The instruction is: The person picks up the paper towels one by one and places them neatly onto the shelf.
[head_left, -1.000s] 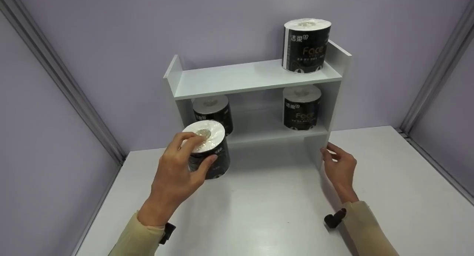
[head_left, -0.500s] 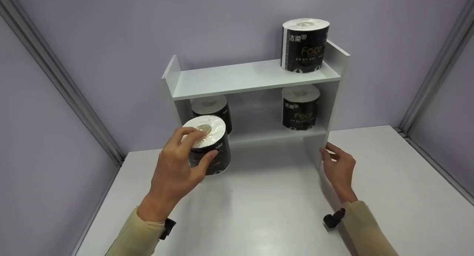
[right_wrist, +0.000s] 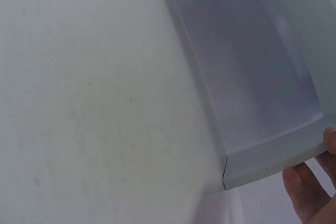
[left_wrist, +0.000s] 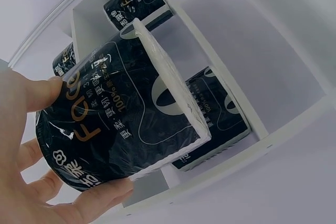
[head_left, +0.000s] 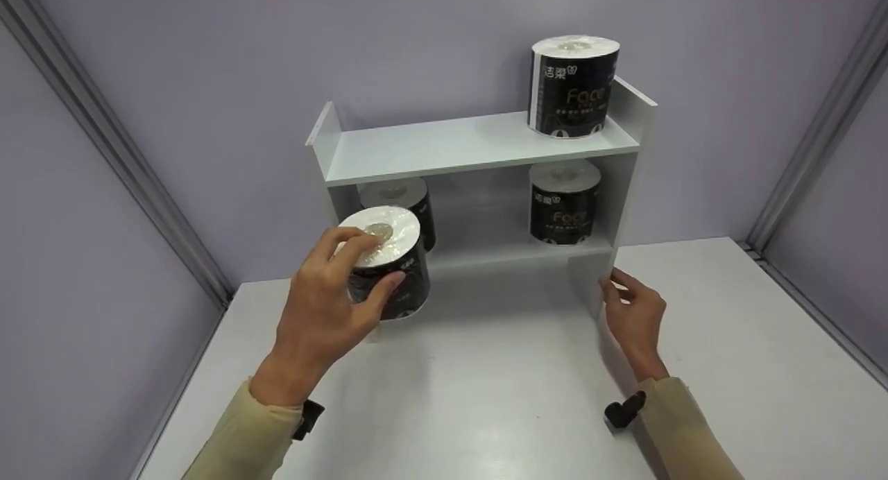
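My left hand [head_left: 322, 303] grips a paper roll [head_left: 406, 293] wrapped in black film with white ends, held in the air before the left side of a white two-tier shelf [head_left: 444, 147]. Its fingers lie over the roll's top and the thumb presses the side. In the left wrist view, gold lettering shows on the held roll [left_wrist: 121, 108]. My right hand [head_left: 635, 317] pinches the lower front edge of the shelf's right panel, seen also in the right wrist view as fingertips [right_wrist: 304, 187] against the panel edge.
A matching roll [head_left: 572, 95] stands on the top board at the right. On the lower board stand another roll [head_left: 563, 216] at the right and one [head_left: 395, 189] at the left, partly hidden by the held roll. A white table [head_left: 499, 397] carries the shelf; purple-grey walls [head_left: 430, 43] enclose it.
My left hand has raised the held roll slightly, in front of the lower board's left end. My right hand stays at the shelf's right panel.
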Motion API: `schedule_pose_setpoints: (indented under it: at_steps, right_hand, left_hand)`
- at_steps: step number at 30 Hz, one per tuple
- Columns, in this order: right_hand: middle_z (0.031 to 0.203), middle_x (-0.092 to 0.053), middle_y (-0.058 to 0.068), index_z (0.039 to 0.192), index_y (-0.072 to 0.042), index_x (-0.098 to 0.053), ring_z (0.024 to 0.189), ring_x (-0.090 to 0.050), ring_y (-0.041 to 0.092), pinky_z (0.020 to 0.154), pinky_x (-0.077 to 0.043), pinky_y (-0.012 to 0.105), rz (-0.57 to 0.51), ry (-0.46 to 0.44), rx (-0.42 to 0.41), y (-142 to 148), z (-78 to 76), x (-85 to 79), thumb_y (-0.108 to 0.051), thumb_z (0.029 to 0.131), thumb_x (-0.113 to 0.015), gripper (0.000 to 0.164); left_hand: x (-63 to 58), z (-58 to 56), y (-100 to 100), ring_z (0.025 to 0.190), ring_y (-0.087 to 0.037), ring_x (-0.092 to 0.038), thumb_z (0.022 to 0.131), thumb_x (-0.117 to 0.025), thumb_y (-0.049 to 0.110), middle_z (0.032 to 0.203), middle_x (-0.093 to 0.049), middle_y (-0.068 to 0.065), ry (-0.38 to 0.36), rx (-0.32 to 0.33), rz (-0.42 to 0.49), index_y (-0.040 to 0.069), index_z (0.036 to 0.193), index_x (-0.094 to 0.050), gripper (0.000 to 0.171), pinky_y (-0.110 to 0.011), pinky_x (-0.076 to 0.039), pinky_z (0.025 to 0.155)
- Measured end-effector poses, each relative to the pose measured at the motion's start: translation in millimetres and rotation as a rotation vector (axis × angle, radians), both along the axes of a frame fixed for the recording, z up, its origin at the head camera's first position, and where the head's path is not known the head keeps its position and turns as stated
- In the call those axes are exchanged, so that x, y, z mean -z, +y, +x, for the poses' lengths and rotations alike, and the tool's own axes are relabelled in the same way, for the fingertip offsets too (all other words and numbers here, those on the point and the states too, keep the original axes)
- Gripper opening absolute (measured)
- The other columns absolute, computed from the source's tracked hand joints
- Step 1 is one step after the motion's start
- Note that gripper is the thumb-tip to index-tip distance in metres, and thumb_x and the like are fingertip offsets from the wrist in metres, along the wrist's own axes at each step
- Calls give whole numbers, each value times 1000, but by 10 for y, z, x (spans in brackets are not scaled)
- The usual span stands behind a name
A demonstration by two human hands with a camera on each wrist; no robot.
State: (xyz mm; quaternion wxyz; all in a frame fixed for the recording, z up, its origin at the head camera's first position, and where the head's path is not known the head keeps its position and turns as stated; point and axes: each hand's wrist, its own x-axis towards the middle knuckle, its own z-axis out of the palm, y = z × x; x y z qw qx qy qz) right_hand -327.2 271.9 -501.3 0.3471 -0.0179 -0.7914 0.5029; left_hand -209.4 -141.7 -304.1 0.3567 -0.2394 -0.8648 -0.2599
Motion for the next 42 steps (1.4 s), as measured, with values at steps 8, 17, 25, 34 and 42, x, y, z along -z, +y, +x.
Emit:
schedule_pose_setpoints:
  at_steps: [8,17,25,34,42]
  right_hand:
    - [119,-79,20,127,0,-77,75,-59,-19,67,-49,0,-8,-14,12,38,29,15,-8,102,-73,27]
    - [118,-80,18,127,-2,-78,75,-60,-17,68,-49,0,-15,-17,14,18,14,-6,-10,101,-74,27]
    - [117,-80,18,125,-2,-79,77,-66,-7,67,-50,1,-4,1,10,-3,-8,-29,-9,101,-74,25]
    - [115,-80,20,125,0,-78,77,-72,3,67,-52,1,10,26,-5,11,-3,-15,-5,101,-73,25]
    - [115,-79,21,123,4,-77,75,-66,-9,67,-52,1,4,37,-24,1,-10,10,-4,101,-73,24]
  left_hand:
    - [-77,-24,17,114,-30,-70,93,-86,24,124,-64,-14,24,19,-2,7,125,-71,39,-44,-62,100]
    - [-211,-12,31,115,-30,-70,94,-85,24,125,-64,-13,30,22,-7,8,126,-71,39,-44,-63,99]
    - [-311,16,2,114,-30,-71,93,-86,24,125,-64,-14,40,20,-12,7,125,-71,39,-45,-64,97]
    - [-395,21,14,112,-31,-71,95,-85,25,124,-64,-13,44,15,-14,9,126,-71,38,-46,-64,96]
    - [-399,-14,-7,112,-30,-71,94,-86,25,124,-65,-13,53,23,5,7,126,-71,40,-46,-63,95]
